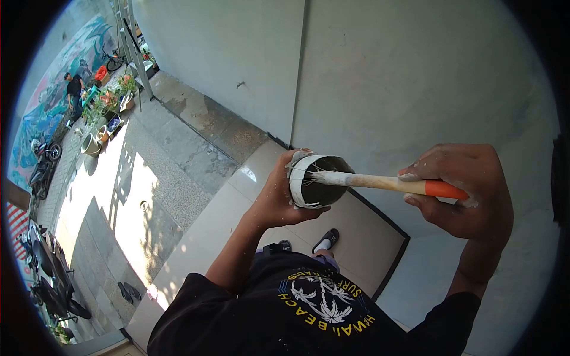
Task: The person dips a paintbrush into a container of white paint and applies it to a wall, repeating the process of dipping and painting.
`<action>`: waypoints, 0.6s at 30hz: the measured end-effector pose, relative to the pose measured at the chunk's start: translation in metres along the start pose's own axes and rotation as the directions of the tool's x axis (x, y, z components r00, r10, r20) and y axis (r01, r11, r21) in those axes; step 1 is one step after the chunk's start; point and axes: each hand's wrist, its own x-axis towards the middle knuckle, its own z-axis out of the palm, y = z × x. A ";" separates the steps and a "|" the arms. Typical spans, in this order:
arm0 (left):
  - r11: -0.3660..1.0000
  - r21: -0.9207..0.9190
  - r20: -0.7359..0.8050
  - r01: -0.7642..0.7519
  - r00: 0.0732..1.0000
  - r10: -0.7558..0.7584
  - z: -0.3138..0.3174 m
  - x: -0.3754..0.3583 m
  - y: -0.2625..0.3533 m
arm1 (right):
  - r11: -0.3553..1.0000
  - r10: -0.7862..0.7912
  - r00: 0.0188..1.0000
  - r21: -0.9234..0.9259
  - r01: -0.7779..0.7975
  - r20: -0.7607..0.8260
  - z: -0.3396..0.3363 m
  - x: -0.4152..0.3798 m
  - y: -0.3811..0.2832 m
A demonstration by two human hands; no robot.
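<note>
My left hand (278, 193) is wrapped round a round container (325, 191) with a white, paint-smeared rim, its opening turned toward the camera. My right hand (466, 193) grips the orange end of a brush (380, 183) with a wooden handle. The brush lies across the container's mouth, and its pale, splayed bristles are at the far side of the rim. How deep the bristles sit inside cannot be made out. Pale specks and smears cover the fingers of my right hand.
A pale wall (415, 77) rises ahead and to the right, above a tiled floor (237, 207). At the left are potted plants (110, 102), a ladder (133, 47), parked motorcycles (50, 273), a pair of sandals (129, 292) and a person (74, 92) in dark clothes.
</note>
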 end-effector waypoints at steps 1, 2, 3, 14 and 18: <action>1.000 0.003 0.000 -0.001 1.000 0.001 0.001 0.002 0.001 | 0.999 0.009 0.994 -0.034 -0.005 0.110 -0.003 0.007 -0.001; 1.000 -0.022 0.033 0.017 0.999 -0.017 0.003 0.003 0.003 | 0.999 0.010 0.994 -0.032 -0.006 0.107 -0.003 0.014 -0.002; 0.998 -0.048 0.068 0.036 0.997 -0.033 0.005 0.003 0.005 | 0.999 0.025 0.983 -0.050 -0.016 0.184 -0.002 0.021 -0.005; 0.997 -0.012 0.058 0.077 0.995 -0.076 0.008 -0.004 0.017 | 0.993 0.065 0.921 -0.119 -0.020 0.383 0.026 0.041 -0.019; 0.994 0.029 0.052 0.102 0.993 -0.103 0.009 -0.005 0.024 | 0.985 0.076 0.896 -0.173 0.001 0.438 0.032 0.042 -0.020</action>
